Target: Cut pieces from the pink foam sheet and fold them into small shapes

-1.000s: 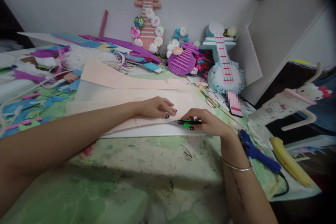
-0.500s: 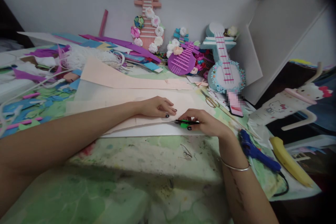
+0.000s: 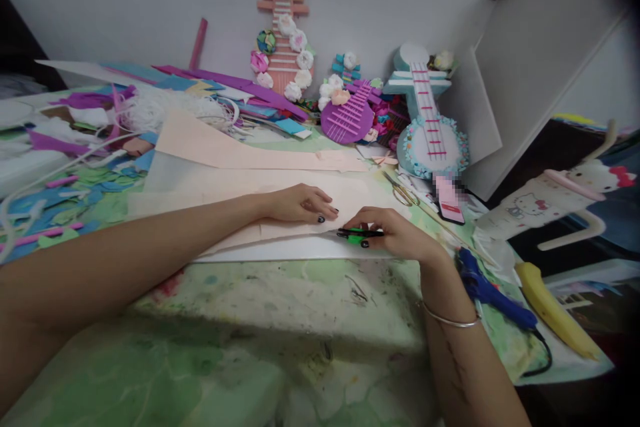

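Observation:
My left hand [image 3: 303,203] lies flat on a peach sheet [image 3: 235,213], fingers stretched toward the right. Just beside it, my right hand [image 3: 383,233] is closed around a black and green utility knife [image 3: 357,235]. The knife's tip points left and meets the sheet's near edge, close to my left fingertips. Underneath, a white board [image 3: 280,248] shows along the front. Behind my hands lies a cut peach strip [image 3: 240,155], wide at its left end and narrow to the right.
Gold-handled scissors [image 3: 403,192], a phone [image 3: 449,200], a blue glue gun [image 3: 493,290] and a banana [image 3: 555,310] lie to the right. A tumbler [image 3: 545,203] stands beyond. Coloured scraps [image 3: 75,193] cover the left. Lute-shaped crafts [image 3: 433,140] lean at the back.
Hardly anything differs. The view has shifted very slightly, and my right hand with the knife sits a touch farther right. My left hand stays flat on the sheet.

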The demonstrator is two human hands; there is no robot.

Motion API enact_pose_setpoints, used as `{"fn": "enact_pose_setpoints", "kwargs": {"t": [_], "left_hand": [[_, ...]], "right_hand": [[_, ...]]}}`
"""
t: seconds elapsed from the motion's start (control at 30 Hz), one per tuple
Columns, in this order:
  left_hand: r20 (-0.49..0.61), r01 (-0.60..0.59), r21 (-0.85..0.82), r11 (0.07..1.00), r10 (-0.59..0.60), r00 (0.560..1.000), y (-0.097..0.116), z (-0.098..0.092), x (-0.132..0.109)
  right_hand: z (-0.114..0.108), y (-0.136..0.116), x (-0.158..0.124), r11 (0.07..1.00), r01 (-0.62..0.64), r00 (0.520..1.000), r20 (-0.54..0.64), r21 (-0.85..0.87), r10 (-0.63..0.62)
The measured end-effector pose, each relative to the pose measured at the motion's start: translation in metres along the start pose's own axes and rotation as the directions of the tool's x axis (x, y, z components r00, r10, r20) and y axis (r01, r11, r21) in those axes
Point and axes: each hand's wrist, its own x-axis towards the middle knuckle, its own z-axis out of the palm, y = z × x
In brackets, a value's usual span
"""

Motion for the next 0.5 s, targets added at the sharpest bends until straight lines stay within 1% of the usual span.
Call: {"fn": "enact_pose_setpoints", "kwargs": {"t": [0.1, 0.3, 0.5], "left_hand": [[0.010, 0.004, -0.002, 1.000, -0.004, 1.000, -0.0015, -0.0008, 0.0004], [0.014, -0.011, -0.001, 1.000, 0.011, 1.000, -0.0050, -0.0011, 0.0008], [0.017, -0.022, 0.007, 1.000, 0.022, 1.000, -0.0059, -0.0009, 0.0008]], "right_hand": [[0.0034, -0.0009, 0.0025, 1.000, 0.004, 1.000, -0.004, -0.012, -0.004], [0.0085, -0.0048, 0.0052, 0.997, -0.076, 0.997, -0.022, -0.006, 0.076], [0.0110, -0.0092, 0.0072, 0.996, -0.080, 0.997, -0.021, -0.042, 0.080]]}}
